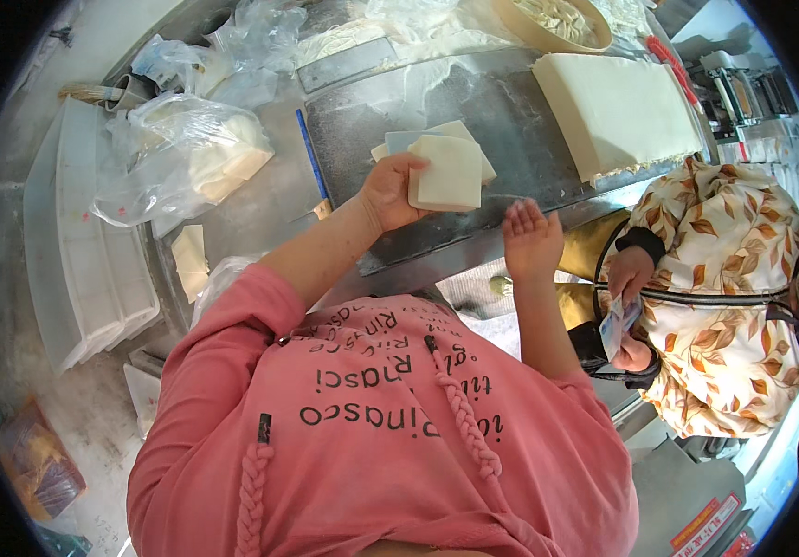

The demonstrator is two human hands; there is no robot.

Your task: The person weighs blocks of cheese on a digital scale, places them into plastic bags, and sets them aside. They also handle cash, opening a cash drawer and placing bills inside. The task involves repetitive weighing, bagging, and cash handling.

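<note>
My left hand [394,191] grips a stack of square dough wrappers [447,174] by its left side, above the dark worktop [385,240]. Under and behind that stack lie more pale wrapper pieces [461,131] and a bluish flat piece [410,141]. My right hand [533,237] is raised at the worktop's front edge, palm showing, fingers slightly curled, holding nothing. It is to the right of the stack and apart from it.
A large block of dough sheets [615,115] lies at the right. Noodles fill a round tray [598,38] behind. Plastic bags [184,153], a blue stick [311,154] and white plastic bins [97,244] are at the left. Another person [720,244] stands at the right, holding what look like banknotes [616,324].
</note>
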